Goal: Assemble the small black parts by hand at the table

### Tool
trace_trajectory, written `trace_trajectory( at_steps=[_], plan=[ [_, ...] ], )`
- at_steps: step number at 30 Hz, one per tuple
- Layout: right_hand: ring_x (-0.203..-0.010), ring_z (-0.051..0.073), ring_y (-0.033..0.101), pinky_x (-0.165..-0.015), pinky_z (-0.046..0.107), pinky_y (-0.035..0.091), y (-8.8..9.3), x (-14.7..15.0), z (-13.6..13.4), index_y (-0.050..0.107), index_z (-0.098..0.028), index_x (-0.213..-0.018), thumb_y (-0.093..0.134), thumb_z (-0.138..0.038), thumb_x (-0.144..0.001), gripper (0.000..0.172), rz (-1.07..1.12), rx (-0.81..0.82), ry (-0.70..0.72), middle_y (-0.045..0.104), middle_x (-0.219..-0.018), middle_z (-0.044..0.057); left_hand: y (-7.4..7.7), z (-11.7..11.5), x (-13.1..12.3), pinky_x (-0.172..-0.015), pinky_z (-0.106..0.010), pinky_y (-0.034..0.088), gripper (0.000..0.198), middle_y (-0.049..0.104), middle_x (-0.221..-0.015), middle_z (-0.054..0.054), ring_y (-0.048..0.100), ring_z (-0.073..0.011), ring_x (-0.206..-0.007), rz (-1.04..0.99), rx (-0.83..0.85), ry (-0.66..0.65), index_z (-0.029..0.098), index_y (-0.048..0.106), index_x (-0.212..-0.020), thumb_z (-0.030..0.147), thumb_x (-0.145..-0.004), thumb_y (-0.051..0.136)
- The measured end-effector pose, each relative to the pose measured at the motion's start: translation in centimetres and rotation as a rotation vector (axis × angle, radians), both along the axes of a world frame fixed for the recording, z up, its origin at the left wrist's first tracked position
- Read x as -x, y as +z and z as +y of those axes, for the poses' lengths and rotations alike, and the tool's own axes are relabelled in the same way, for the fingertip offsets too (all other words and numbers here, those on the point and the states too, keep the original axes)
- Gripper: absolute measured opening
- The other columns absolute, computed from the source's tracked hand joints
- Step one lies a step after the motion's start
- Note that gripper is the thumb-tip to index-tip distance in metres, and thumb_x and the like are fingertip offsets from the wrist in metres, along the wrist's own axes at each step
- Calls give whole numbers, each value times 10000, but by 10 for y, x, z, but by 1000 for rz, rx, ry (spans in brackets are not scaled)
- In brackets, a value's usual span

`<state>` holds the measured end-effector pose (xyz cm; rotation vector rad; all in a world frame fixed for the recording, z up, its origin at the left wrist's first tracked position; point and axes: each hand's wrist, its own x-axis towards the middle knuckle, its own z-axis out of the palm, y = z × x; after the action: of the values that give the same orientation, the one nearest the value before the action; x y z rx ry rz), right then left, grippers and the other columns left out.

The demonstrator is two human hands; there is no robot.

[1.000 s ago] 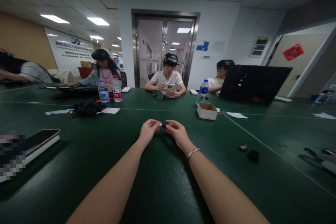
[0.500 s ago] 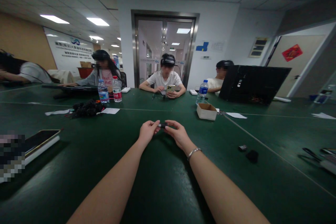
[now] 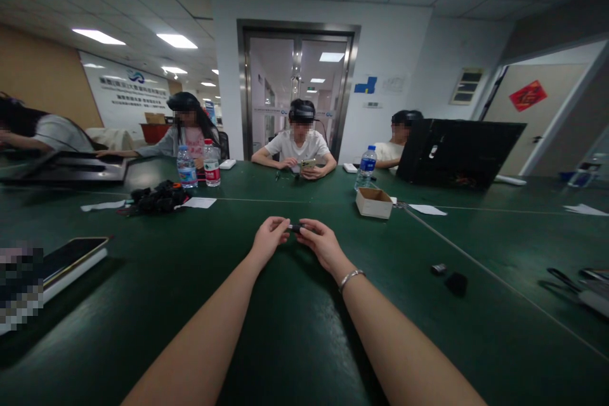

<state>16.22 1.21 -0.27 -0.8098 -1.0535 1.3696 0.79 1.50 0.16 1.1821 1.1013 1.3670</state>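
Between my two hands, just above the green table (image 3: 295, 304), is a small black-and-silver cylinder (image 3: 295, 228), lying roughly level. My left hand (image 3: 270, 240) pinches its silver end with thumb and fingertips. The black end is in the fingertips of my right hand (image 3: 323, 242), which has a silver bangle on its wrist. Fingers cover part of the cylinder, and its exact kind cannot be made out. To the right on the table lie a short metallic cylinder (image 3: 438, 269) and a small black piece (image 3: 457, 283).
An open box (image 3: 374, 203) stands beyond my right hand, a water bottle (image 3: 366, 168) behind it. Farther left are a tangled black bundle (image 3: 162, 196) and two bottles (image 3: 212, 165). A phone (image 3: 71, 257) rests at left. Several people sit around the table; a monitor (image 3: 459, 153) stands right.
My hands and the cylinder stay almost where they were. At the far left, a dark flat panel has shifted left and tilted, with a co-worker's arm reaching toward it.
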Motion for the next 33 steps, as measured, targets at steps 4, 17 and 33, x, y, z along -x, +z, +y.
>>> trace_trajectory(
  at_steps=[4, 17, 33],
  plan=[
    [-677, 96, 633, -728, 262, 541, -2, 0, 2, 667, -165, -905, 791, -214, -547, 382, 0, 5, -1, 603, -869, 3, -3, 3, 0, -501, -223, 390, 393, 555, -583, 3, 520, -102, -526, 126, 8, -6, 136, 570, -706, 523, -671, 634],
    [-539, 90, 583, -540, 223, 483, 0, 0, 3, 666, -124, -827, 788, -325, -591, 333, 21, 53, -36, 645, -655, 28, -6, 3, 6, -808, -315, 462, 307, 659, -896, -61, 608, -172, -854, 176, -237, -94, 160, 620, -874, 373, -662, 684],
    [-579, 85, 602, -602, 232, 505, -1, -2, 8, 667, -155, -902, 799, -280, -548, 398, -58, 29, 46, 623, -724, -11, -4, 4, 2, -568, -254, 405, 423, 592, -601, -7, 520, -129, -562, 325, -75, -24, 146, 620, -702, 566, -653, 612]
  ],
)
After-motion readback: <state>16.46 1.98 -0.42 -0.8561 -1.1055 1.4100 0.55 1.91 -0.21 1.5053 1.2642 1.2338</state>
